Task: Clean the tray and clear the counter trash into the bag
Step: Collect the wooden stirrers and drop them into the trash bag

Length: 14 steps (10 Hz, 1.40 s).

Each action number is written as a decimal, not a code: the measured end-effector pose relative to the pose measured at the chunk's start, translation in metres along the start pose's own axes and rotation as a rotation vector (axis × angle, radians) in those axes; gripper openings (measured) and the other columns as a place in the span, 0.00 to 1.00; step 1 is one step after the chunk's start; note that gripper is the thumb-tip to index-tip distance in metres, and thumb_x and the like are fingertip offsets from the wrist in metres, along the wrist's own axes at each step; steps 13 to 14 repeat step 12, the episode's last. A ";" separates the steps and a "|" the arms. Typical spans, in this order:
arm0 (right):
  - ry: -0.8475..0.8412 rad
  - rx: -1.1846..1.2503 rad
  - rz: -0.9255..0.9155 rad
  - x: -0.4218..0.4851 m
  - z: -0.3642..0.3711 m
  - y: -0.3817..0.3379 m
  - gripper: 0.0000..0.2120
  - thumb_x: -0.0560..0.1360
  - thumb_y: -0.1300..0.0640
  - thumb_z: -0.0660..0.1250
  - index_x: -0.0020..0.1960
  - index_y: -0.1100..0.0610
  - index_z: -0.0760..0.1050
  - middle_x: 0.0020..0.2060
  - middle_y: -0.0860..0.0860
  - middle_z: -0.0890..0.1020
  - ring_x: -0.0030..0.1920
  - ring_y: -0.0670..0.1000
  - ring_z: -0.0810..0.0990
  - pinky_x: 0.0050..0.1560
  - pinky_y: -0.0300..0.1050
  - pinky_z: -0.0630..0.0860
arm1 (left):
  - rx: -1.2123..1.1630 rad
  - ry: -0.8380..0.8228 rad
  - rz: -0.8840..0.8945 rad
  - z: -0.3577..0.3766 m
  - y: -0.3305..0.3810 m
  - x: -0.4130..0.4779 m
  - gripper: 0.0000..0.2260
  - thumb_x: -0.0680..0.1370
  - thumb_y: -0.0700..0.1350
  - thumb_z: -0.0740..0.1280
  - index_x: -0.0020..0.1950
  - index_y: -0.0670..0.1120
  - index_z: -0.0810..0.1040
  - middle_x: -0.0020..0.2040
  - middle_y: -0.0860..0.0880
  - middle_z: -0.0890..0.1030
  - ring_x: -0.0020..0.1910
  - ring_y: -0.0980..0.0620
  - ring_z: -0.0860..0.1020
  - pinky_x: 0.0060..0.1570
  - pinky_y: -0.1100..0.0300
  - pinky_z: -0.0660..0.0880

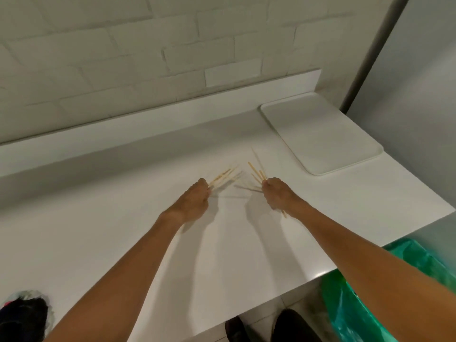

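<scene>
Both hands are closed around bunches of thin wooden sticks over the middle of the white counter (98, 230). My left hand (195, 199) grips several sticks (223, 176) that fan out toward the wall. My right hand (277, 193) grips another bunch of sticks (256, 174), their tips pointing up and left, with a stick end poking out below the wrist. A white tray (320, 134) lies bare at the counter's back right corner. A green plastic bag (350, 307) hangs open below the counter's right front edge.
A white brick wall and low backsplash (148, 129) run behind the counter. A grey metal panel (419, 82) stands to the right. A dark bundle in plastic (24, 314) sits at the lower left. Dark shoes (283, 327) are on the floor.
</scene>
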State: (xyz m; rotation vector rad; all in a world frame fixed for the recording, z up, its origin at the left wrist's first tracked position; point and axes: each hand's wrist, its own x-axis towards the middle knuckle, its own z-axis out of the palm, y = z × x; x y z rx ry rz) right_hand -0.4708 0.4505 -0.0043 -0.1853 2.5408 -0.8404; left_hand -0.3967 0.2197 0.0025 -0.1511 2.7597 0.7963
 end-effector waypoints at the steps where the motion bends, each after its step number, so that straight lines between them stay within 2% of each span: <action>1: 0.049 0.076 0.020 -0.012 -0.016 0.020 0.17 0.83 0.60 0.50 0.36 0.53 0.64 0.38 0.56 0.72 0.44 0.56 0.71 0.47 0.49 0.69 | -0.045 -0.053 0.092 0.007 0.034 0.005 0.09 0.85 0.47 0.50 0.48 0.44 0.62 0.38 0.47 0.70 0.34 0.50 0.66 0.35 0.55 0.64; 2: 0.100 0.154 0.047 -0.029 -0.038 0.049 0.17 0.83 0.60 0.50 0.36 0.51 0.63 0.37 0.54 0.71 0.45 0.55 0.71 0.45 0.49 0.69 | -0.082 -0.082 0.199 0.021 0.068 0.011 0.07 0.84 0.46 0.51 0.48 0.44 0.61 0.39 0.47 0.71 0.35 0.50 0.66 0.36 0.56 0.65; 3: 0.141 0.198 0.087 -0.048 -0.060 0.085 0.13 0.83 0.59 0.50 0.43 0.57 0.69 0.42 0.58 0.73 0.45 0.55 0.71 0.35 0.43 0.67 | -0.093 -0.102 0.290 0.040 0.101 0.015 0.07 0.84 0.45 0.51 0.48 0.43 0.60 0.39 0.47 0.70 0.35 0.50 0.64 0.35 0.56 0.64; 4: 0.175 0.230 0.131 -0.069 -0.078 0.129 0.11 0.83 0.58 0.51 0.47 0.59 0.69 0.41 0.57 0.73 0.41 0.55 0.71 0.34 0.40 0.64 | -0.081 -0.136 0.351 0.062 0.137 0.013 0.08 0.84 0.44 0.51 0.49 0.41 0.61 0.39 0.48 0.69 0.35 0.52 0.64 0.35 0.59 0.64; 5: 0.226 0.292 0.191 -0.103 -0.103 0.184 0.14 0.83 0.56 0.50 0.40 0.55 0.66 0.35 0.48 0.68 0.34 0.46 0.66 0.33 0.36 0.61 | -0.081 -0.201 0.395 0.095 0.188 0.010 0.08 0.84 0.44 0.51 0.49 0.40 0.60 0.39 0.49 0.67 0.34 0.53 0.62 0.35 0.60 0.64; 6: 0.287 0.257 0.247 -0.142 -0.126 0.233 0.16 0.84 0.58 0.49 0.43 0.60 0.71 0.39 0.52 0.73 0.41 0.51 0.71 0.41 0.43 0.67 | -0.028 -0.296 0.416 0.132 0.237 0.009 0.08 0.84 0.44 0.51 0.47 0.44 0.60 0.39 0.48 0.67 0.35 0.52 0.63 0.37 0.56 0.64; 7: 0.318 0.200 0.365 -0.183 -0.140 0.282 0.18 0.83 0.61 0.49 0.39 0.62 0.71 0.37 0.53 0.74 0.44 0.55 0.73 0.44 0.43 0.66 | 0.050 -0.397 0.405 0.173 0.283 0.006 0.07 0.84 0.45 0.51 0.47 0.47 0.61 0.42 0.44 0.72 0.39 0.50 0.68 0.41 0.54 0.68; 8: 0.327 0.189 0.497 -0.220 -0.144 0.340 0.14 0.83 0.62 0.51 0.42 0.61 0.70 0.41 0.57 0.74 0.44 0.55 0.73 0.44 0.44 0.67 | 0.174 -0.482 0.409 0.218 0.334 -0.003 0.06 0.85 0.45 0.52 0.51 0.45 0.63 0.47 0.40 0.76 0.43 0.47 0.73 0.43 0.52 0.69; 9: 0.281 0.172 0.583 -0.258 -0.141 0.391 0.18 0.83 0.61 0.51 0.35 0.60 0.68 0.37 0.57 0.74 0.38 0.54 0.73 0.37 0.43 0.69 | 0.326 -0.528 0.432 0.264 0.381 -0.012 0.09 0.85 0.45 0.52 0.58 0.41 0.66 0.53 0.38 0.76 0.53 0.40 0.76 0.47 0.52 0.69; 10: 0.176 0.181 0.636 -0.287 -0.142 0.429 0.15 0.82 0.60 0.53 0.39 0.61 0.70 0.37 0.58 0.75 0.34 0.53 0.73 0.34 0.42 0.70 | 0.388 -0.591 0.417 0.307 0.415 -0.014 0.10 0.83 0.44 0.54 0.60 0.40 0.68 0.56 0.37 0.76 0.54 0.40 0.76 0.46 0.54 0.67; 11: 0.082 0.192 0.640 -0.304 -0.142 0.458 0.16 0.82 0.52 0.57 0.47 0.61 0.76 0.46 0.59 0.80 0.46 0.56 0.78 0.46 0.45 0.72 | 0.376 -0.603 0.433 0.344 0.437 -0.012 0.10 0.82 0.45 0.58 0.60 0.41 0.67 0.52 0.39 0.77 0.46 0.44 0.75 0.44 0.52 0.68; 12: 0.149 0.187 0.602 -0.314 -0.139 0.475 0.22 0.81 0.49 0.60 0.72 0.59 0.68 0.70 0.56 0.72 0.71 0.57 0.70 0.69 0.48 0.66 | 0.294 -0.615 0.414 0.371 0.447 -0.007 0.12 0.81 0.47 0.63 0.62 0.44 0.68 0.54 0.40 0.77 0.48 0.43 0.77 0.49 0.49 0.74; 14: 0.149 0.187 0.602 -0.314 -0.139 0.475 0.22 0.81 0.49 0.60 0.72 0.59 0.68 0.70 0.56 0.72 0.71 0.57 0.70 0.69 0.48 0.66 | 0.294 -0.615 0.414 0.371 0.447 -0.007 0.12 0.81 0.47 0.63 0.62 0.44 0.68 0.54 0.40 0.77 0.48 0.43 0.77 0.49 0.49 0.74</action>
